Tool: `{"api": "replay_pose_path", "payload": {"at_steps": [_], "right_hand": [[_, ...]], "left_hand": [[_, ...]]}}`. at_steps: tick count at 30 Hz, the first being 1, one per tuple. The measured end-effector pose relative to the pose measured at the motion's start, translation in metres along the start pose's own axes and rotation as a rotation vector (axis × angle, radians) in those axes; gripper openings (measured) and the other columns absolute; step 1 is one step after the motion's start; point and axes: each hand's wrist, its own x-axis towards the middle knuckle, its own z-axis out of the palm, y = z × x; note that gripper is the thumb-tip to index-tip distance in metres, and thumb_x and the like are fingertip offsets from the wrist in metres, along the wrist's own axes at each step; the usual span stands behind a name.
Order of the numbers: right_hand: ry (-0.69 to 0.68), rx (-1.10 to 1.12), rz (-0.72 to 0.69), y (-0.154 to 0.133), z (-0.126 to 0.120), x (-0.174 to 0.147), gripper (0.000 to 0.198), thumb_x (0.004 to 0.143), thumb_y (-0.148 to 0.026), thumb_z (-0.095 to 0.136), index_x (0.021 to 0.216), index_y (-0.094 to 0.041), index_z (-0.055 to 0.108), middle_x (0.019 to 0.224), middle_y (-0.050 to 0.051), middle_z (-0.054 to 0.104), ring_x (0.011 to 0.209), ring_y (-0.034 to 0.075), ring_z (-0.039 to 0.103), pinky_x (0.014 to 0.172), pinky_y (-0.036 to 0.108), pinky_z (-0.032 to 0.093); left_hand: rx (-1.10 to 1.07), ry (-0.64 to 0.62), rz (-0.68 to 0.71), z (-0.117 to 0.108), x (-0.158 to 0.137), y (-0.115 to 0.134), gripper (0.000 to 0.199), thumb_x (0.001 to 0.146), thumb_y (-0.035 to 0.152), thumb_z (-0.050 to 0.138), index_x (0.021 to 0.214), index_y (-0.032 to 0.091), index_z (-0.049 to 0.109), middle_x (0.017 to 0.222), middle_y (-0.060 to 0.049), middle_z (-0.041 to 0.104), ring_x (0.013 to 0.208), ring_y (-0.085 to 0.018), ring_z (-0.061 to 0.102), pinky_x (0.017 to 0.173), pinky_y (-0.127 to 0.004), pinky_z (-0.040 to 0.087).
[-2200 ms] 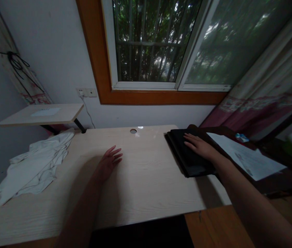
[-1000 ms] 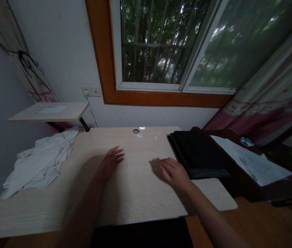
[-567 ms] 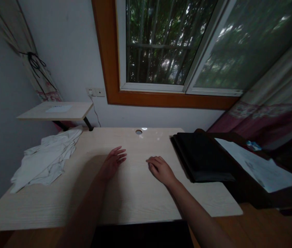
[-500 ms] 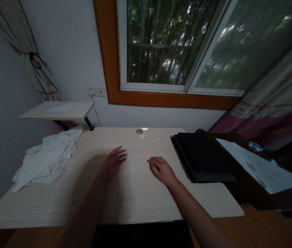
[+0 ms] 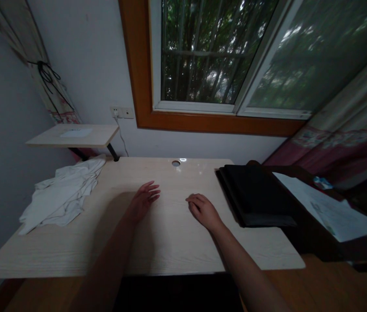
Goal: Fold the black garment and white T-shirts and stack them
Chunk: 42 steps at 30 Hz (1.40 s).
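My left hand (image 5: 142, 201) rests on its edge on the pale wooden desk (image 5: 178, 242), its fingers apart and nothing in them. To the right of it, my right hand (image 5: 204, 211) lies palm down on the desk, fingers loosely bent and the index finger stretched out to the left. No object shows in it, though its palm is hidden. A crumpled white cloth (image 5: 61, 195) lies at the desk's left side. Nearest to my right hand is a flat black stack (image 5: 258, 195), like folders or bags, at the desk's right side.
A small raised shelf (image 5: 97, 138) with a paper (image 5: 76, 132) on it stands at the back left. The desk has a round cable hole (image 5: 176, 163) near the wall. On the right, a dark surface carries a printed sheet (image 5: 328, 208). A window (image 5: 219, 56) is ahead.
The view has shifted slightly, so the desk and its things sit a little higher in the picture. Both hands keep their places and poses on the desk.
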Motion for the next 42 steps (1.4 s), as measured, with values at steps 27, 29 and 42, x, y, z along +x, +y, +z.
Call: {"api": "replay_pose_path", "payload": {"at_steps": [27,29,42], "right_hand": [[0.024,0.105,0.085,0.001,-0.003,0.001,0.028,0.099,-0.027,0.05,0.112,-0.026,0.074,0.101,0.007,0.071,0.096,0.022,0.067,0.088,0.038,0.056],[0.028,0.104,0.086,0.002,-0.003,0.001,0.028,0.099,-0.028,0.05,0.112,-0.025,0.075,0.101,0.007,0.071,0.096,0.022,0.067,0.088,0.039,0.056],[0.027,0.111,0.105,0.004,-0.002,0.002,0.028,0.098,-0.027,0.049,0.111,-0.025,0.075,0.102,0.007,0.071,0.097,0.023,0.067,0.089,0.039,0.055]], "left_hand": [[1.945,0.605,0.446,-0.144,-0.047,0.176,0.048,0.09,0.034,0.056,0.131,0.009,0.06,0.142,-0.018,0.055,0.135,-0.031,0.044,0.117,-0.049,0.029],[2.084,0.704,0.326,-0.165,-0.058,0.191,0.064,0.089,0.045,0.062,0.14,0.007,0.052,0.151,-0.022,0.046,0.142,-0.038,0.033,0.115,-0.056,0.027],[2.161,0.857,0.097,-0.15,-0.079,0.164,0.072,0.089,0.056,0.055,0.147,0.015,0.045,0.142,-0.023,0.052,0.126,-0.042,0.048,0.102,-0.053,0.036]]}}
